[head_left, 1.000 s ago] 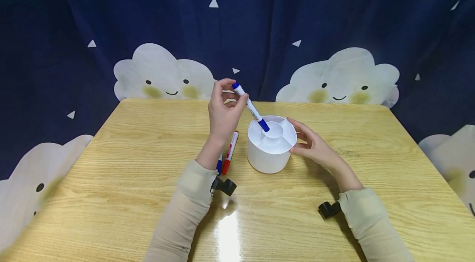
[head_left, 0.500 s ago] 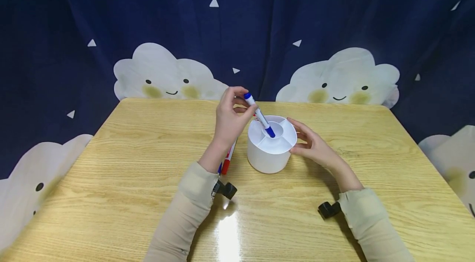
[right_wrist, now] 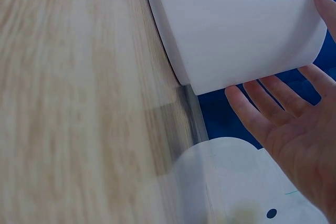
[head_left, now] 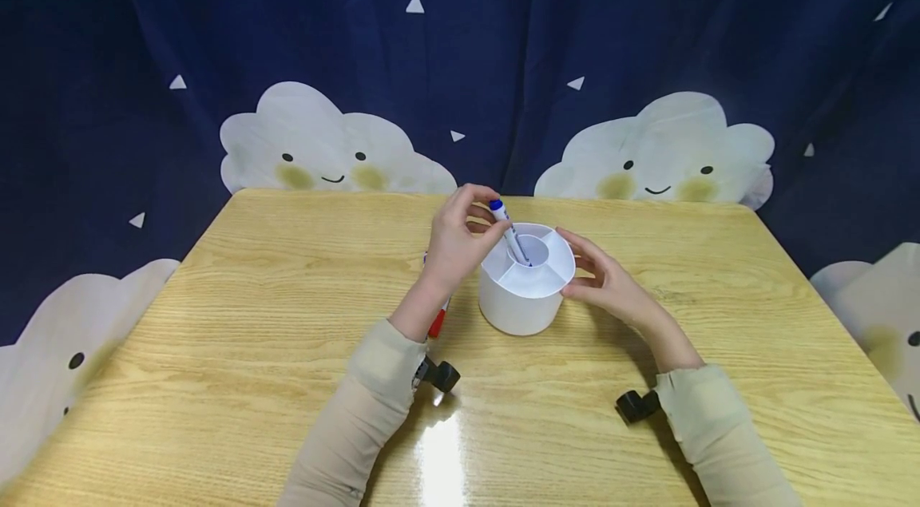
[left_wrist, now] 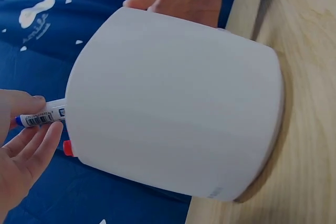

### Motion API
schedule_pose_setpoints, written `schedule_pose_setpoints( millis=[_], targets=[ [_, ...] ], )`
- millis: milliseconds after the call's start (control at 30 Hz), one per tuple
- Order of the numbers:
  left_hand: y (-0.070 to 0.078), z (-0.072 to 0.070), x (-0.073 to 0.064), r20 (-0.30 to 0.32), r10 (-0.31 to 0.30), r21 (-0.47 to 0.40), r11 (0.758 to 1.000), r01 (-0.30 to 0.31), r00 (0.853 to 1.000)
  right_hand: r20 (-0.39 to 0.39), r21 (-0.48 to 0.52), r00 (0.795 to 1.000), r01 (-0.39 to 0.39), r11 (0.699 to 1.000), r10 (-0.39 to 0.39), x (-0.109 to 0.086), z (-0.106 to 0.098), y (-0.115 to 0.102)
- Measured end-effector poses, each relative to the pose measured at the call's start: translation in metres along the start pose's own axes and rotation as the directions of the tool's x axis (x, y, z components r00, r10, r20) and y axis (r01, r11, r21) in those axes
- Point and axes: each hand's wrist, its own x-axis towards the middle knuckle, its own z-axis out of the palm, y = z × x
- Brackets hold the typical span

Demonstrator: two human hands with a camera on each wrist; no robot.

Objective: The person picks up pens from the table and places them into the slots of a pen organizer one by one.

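My left hand (head_left: 460,239) pinches a white marker (left_wrist: 48,114) with a blue end between thumb and fingers. The marker slants down, its lower end inside the round centre compartment of the white pen holder (head_left: 521,311). On the holder's right side, my right hand (head_left: 607,279) holds the wall near the rim, thumb in front and fingers behind. In the left wrist view, the red end of another marker (left_wrist: 68,148) sticks out past the holder's rim. A red-capped marker (head_left: 437,323) lies on the table, partly hidden by my left wrist.
The holder stands on a wooden table (head_left: 589,451), with divided compartments around its centre. A small blue tip (head_left: 425,257) shows beside my left wrist. Behind the table hangs a dark blue curtain (head_left: 489,52) with clouds and triangles. Each wrist wears a black camera.
My left hand has moved down and right, lowering the blue marker from above the holder into the centre compartment. My right hand and the holder have stayed in place.
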Motion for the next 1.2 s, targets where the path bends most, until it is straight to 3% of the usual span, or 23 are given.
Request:
schedule_pose_setpoints(
  millis=[500,867,967,1200],
  targets=[
    [-0.003,0.009,-0.009,0.140,-0.025,0.132,0.991,0.006,0.990,-0.002,0.009,1.000,-0.001,1.000,0.001,0.000,-0.001,0.000],
    [-0.007,0.007,-0.011,0.179,-0.021,0.179,0.984,-0.012,0.984,-0.002,0.008,1.000,-0.001,1.000,0.001,0.000,0.000,-0.002],
    [-0.007,0.002,-0.011,0.171,-0.025,0.197,0.980,-0.010,0.985,-0.003,0.011,1.000,-0.004,1.000,0.004,0.001,-0.001,-0.002],
    [-0.015,-0.016,-0.010,0.082,-0.053,0.255,0.967,0.031,0.995,-0.007,0.001,1.000,-0.005,1.000,0.005,0.001,-0.001,0.000]
  ],
)
